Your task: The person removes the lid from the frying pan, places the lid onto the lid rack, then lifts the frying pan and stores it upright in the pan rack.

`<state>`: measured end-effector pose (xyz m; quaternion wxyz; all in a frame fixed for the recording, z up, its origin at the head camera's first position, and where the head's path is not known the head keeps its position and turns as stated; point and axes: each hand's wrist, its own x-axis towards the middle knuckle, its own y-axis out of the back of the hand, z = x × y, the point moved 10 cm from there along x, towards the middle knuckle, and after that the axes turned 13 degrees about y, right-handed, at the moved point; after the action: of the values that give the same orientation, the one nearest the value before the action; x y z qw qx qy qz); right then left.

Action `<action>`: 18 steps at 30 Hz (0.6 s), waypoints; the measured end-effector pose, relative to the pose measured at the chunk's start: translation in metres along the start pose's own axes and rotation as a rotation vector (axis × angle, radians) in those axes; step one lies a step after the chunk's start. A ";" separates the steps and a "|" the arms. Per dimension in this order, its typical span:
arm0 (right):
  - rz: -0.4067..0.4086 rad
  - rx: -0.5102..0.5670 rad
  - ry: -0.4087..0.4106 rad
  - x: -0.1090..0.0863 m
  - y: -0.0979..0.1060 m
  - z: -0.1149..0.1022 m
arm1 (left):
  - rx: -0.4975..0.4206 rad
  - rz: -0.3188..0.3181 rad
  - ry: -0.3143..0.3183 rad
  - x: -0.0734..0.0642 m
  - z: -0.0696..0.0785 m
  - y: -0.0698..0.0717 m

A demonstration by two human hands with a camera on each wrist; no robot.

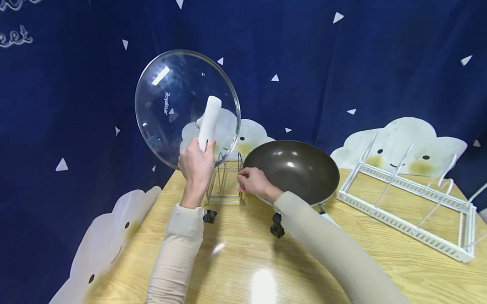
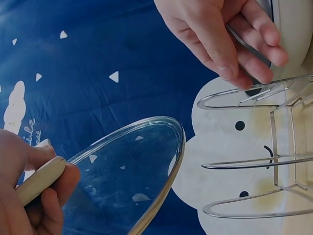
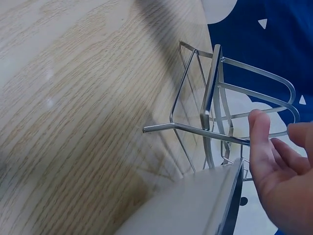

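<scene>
Left hand (image 1: 196, 165) grips the glass lid (image 1: 179, 121) by its handle (image 1: 210, 120). Right hand (image 1: 258, 182) — fingers loosely bent, empty — is at the wire rack (image 3: 212, 87), touch unclear.

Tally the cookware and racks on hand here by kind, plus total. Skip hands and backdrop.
Lids: 1 (clear round glass lid with a white handle)
Pans: 1 (round pan with a dark brown interior)
Racks: 2 (silver metal wire rack, white rectangular rack with upright dividers)
Total: 4
</scene>
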<state>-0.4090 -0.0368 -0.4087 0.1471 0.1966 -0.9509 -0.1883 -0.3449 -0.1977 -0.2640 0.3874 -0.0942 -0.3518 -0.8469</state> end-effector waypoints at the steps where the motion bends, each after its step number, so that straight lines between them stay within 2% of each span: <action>1: 0.000 -0.007 0.001 0.000 0.000 -0.001 | 0.005 -0.001 -0.001 0.000 0.000 0.000; 6: 0.012 -0.051 0.007 0.004 0.001 -0.003 | 0.029 -0.001 0.000 0.001 -0.003 -0.001; 11: 0.070 -0.104 0.011 0.009 0.009 -0.001 | 0.034 0.001 0.000 0.001 -0.003 -0.002; 18: 0.043 -0.067 -0.004 0.015 0.005 0.007 | 0.046 0.009 -0.003 0.001 -0.004 -0.002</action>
<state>-0.4266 -0.0369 -0.4096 0.1556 0.1709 -0.9483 -0.2174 -0.3466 -0.1998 -0.2680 0.3925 -0.0881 -0.3715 -0.8368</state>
